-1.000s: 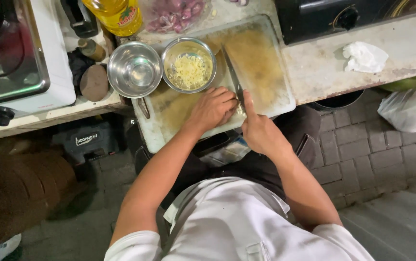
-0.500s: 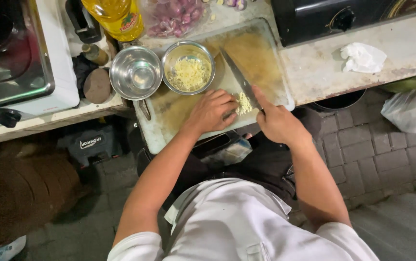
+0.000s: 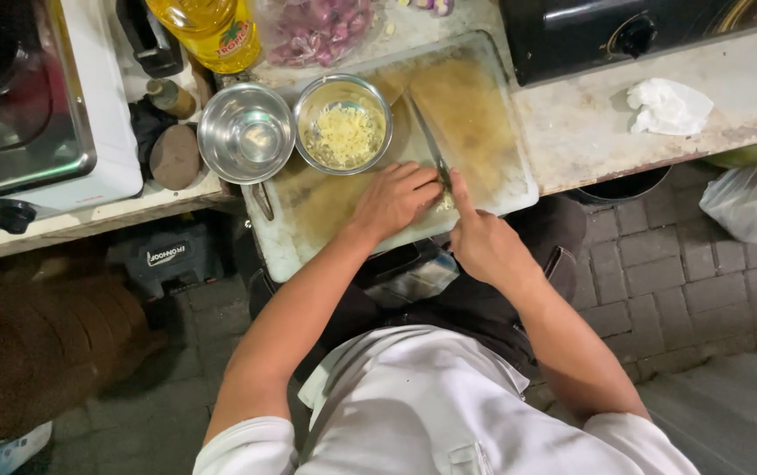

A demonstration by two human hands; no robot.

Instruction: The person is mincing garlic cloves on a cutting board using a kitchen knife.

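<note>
My right hand [image 3: 477, 237] grips a knife [image 3: 428, 139] with the forefinger laid along its spine; the blade points away across a stained white cutting board [image 3: 484, 114]. My left hand [image 3: 394, 198] rests curled on the board just left of the blade, pressing on a small heap of pale chopped bits [image 3: 445, 202] that mostly hides under the fingers. Beyond my left hand stands a steel bowl of pale yellow minced pieces [image 3: 344, 134]. Beside it sits an empty steel bowl [image 3: 246, 134].
A yellow oil bottle [image 3: 210, 33] and a bag of purple shallots [image 3: 315, 28] stand at the back. A white stove [image 3: 36, 114] is at left, a black appliance [image 3: 633, 31] at right, with a crumpled tissue [image 3: 667, 105] on the counter. A white plastic bag [image 3: 756, 198] hangs low right.
The knife swung out to the right, showing the chopped heap, then came back against my left hand. My left hand stayed in place on the board.
</note>
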